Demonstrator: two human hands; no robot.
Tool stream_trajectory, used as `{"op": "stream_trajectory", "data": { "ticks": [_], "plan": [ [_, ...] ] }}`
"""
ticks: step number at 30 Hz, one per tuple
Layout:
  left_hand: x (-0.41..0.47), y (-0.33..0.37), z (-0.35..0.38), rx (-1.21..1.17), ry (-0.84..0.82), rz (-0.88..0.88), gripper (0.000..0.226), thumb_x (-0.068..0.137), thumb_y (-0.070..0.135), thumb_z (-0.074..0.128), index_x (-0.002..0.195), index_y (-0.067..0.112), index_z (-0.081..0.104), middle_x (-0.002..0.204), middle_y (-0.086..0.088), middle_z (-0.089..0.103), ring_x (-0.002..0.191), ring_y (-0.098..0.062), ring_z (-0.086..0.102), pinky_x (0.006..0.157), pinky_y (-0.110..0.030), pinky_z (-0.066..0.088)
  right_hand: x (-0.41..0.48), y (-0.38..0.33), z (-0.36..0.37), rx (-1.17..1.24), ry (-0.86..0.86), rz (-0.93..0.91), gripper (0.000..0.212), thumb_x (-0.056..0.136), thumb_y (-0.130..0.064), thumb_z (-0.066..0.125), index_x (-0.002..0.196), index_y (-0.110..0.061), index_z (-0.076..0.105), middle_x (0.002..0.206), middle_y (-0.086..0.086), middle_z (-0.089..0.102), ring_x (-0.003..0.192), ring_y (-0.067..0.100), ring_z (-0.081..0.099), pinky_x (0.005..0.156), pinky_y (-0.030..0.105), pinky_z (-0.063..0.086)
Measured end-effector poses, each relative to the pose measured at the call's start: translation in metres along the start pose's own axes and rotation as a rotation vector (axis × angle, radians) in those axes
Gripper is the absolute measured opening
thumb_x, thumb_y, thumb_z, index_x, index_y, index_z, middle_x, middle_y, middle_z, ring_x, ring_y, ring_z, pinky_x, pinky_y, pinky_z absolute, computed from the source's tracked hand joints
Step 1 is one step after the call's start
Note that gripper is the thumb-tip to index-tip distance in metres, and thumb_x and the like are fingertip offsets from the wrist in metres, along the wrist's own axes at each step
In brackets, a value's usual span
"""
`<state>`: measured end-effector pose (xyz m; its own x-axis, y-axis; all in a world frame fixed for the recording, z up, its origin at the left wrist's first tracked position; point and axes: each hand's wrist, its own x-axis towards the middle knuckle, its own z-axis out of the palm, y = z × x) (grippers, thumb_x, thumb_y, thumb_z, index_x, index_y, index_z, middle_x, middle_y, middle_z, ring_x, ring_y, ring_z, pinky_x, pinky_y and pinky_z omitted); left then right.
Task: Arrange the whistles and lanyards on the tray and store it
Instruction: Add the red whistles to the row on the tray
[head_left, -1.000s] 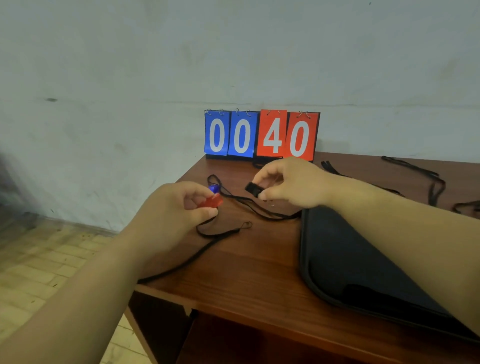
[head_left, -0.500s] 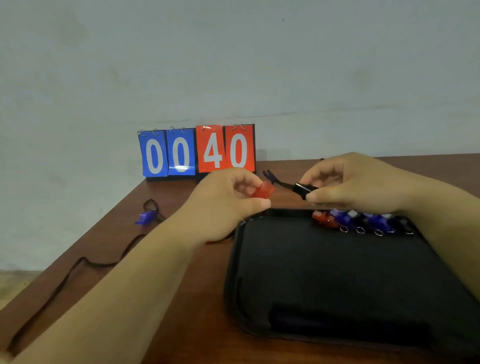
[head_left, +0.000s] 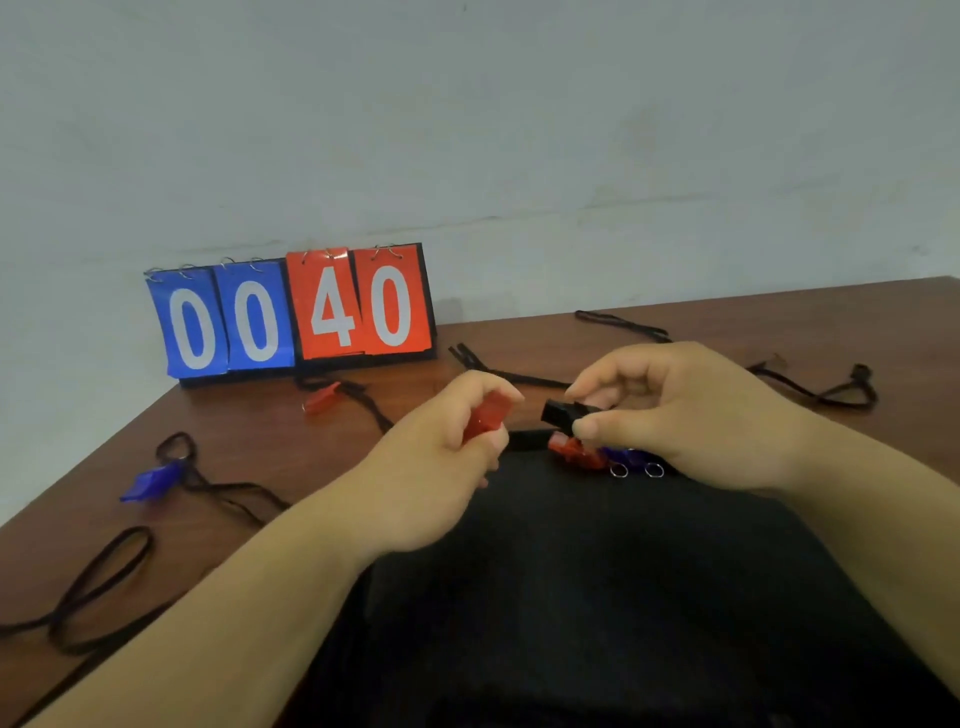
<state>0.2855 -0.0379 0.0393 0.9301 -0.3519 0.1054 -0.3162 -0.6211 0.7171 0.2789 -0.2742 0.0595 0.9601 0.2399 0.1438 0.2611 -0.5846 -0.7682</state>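
Above the far edge of the tray (head_left: 623, 597) the left hand (head_left: 441, 467) grips a red whistle (head_left: 488, 418) and the right hand (head_left: 691, 415) pinches a black whistle (head_left: 558, 413); a careless drop could knock the row of whistles (head_left: 576, 453) there askew.

We see a flat black tray (head_left: 623, 597) lying on the brown table (head_left: 249, 410), close to us. At its far edge, small plastic whistles lie in a row: a red row whistle (head_left: 571, 451) and a blue row whistle (head_left: 621, 457), with metal rings. Over this edge the left hand (head_left: 441, 467) grips a red plastic whistle (head_left: 485, 418), and the right hand (head_left: 691, 415) pinches a black plastic whistle (head_left: 561, 413). Left of the tray lie a blue whistle (head_left: 150, 480) on a black cord lanyard (head_left: 223, 491) and a second red whistle (head_left: 322, 400). Another loose black lanyard (head_left: 860, 374) lies at the far right.
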Motion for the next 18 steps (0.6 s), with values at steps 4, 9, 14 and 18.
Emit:
{"op": "stream_trajectory", "data": {
  "ticks": [4,9,14,18],
  "plan": [
    [-0.004,0.001,0.003,0.045,0.039,0.074,0.027,0.101,0.032,0.060,0.123,0.047,0.055,0.114,0.024,0.057,0.107,0.006,0.056,0.086,-0.014,0.043,-0.002,-0.003,0.008,0.235,-0.023,0.036,0.014,0.087,-0.014,0.078,0.100,-0.014,0.074,0.088,0.006,0.080,0.085,0.020,0.079,0.088,0.040,0.062],
    [-0.006,-0.001,0.007,0.047,0.171,0.221,0.036,0.088,0.036,0.077,0.117,0.051,0.062,0.115,0.026,0.063,0.115,0.004,0.057,0.097,-0.020,0.046,-0.004,-0.003,0.016,0.359,-0.037,0.063,0.010,0.088,-0.011,0.075,0.098,-0.008,0.075,0.087,0.013,0.079,0.084,0.024,0.079,0.084,0.041,0.064],
    [-0.003,-0.001,0.006,0.189,0.224,0.280,0.028,0.089,0.035,0.075,0.110,0.048,0.064,0.106,0.029,0.064,0.107,0.008,0.057,0.088,-0.004,0.042,-0.003,-0.002,0.020,0.445,-0.067,0.075,0.010,0.091,-0.011,0.072,0.099,-0.007,0.075,0.087,0.013,0.079,0.083,0.022,0.079,0.076,0.030,0.064],
    [0.001,-0.003,0.004,0.249,0.187,0.236,0.027,0.090,0.037,0.073,0.116,0.042,0.068,0.109,0.024,0.065,0.105,0.006,0.058,0.085,-0.007,0.042,-0.002,-0.001,0.020,0.319,-0.063,0.043,0.013,0.088,-0.011,0.076,0.100,-0.015,0.076,0.088,0.007,0.080,0.085,0.018,0.078,0.082,0.031,0.062]
  ]
}}
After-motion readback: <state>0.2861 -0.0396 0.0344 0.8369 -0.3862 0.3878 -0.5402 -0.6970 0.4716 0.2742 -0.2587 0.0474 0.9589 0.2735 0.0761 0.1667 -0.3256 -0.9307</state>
